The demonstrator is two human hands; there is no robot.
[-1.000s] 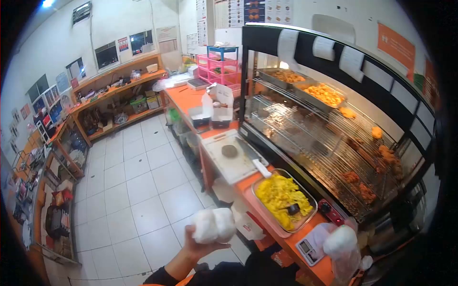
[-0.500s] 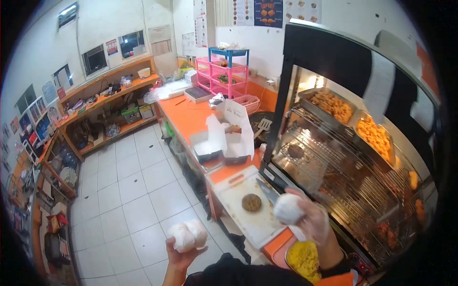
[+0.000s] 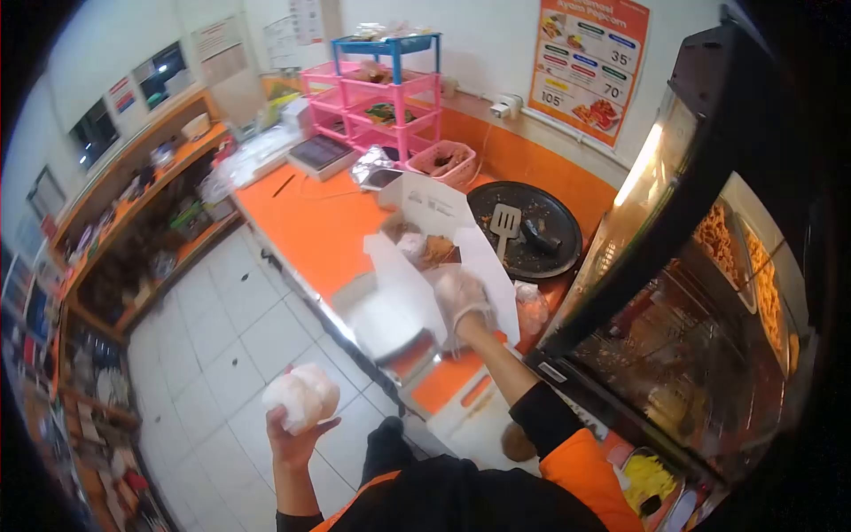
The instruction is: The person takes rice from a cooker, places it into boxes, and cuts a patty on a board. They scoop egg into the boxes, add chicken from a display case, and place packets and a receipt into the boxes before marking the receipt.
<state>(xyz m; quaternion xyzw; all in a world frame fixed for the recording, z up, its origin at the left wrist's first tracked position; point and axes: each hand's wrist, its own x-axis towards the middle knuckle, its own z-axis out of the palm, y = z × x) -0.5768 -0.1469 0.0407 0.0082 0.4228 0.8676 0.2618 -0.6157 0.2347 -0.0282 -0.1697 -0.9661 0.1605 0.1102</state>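
Note:
Two round bundles in white wrapping (image 3: pixel 301 397) rest in my left hand (image 3: pixel 291 436), held out over the tiled floor with the fingers curled around them from below. In a clear plastic glove, my right hand (image 3: pixel 461 297) reaches down into the open white cardboard box (image 3: pixel 432 193); its fingertips are hidden. Inside the box, beyond that hand, lie browned food pieces (image 3: pixel 439 251) and something white (image 3: pixel 410 244). A second white box (image 3: pixel 381 315) stands open on the left. A brown round patty (image 3: pixel 519 442) lies on the white cutting board (image 3: pixel 470 417), partly behind my sleeve.
Behind the box, a black round pan (image 3: pixel 558 257) holds a slotted spatula (image 3: pixel 504 222). The glass-fronted food warmer (image 3: pixel 647 355) stands close on the right. Farther back on the orange counter (image 3: pixel 301 239) are a pink basket (image 3: pixel 443 164) and a pink-and-blue rack (image 3: pixel 386 97).
My right hand has moved from above the cutting board, where it held a white-wrapped bundle, into the open box. The view has turned toward the counter. My left hand keeps its bundles.

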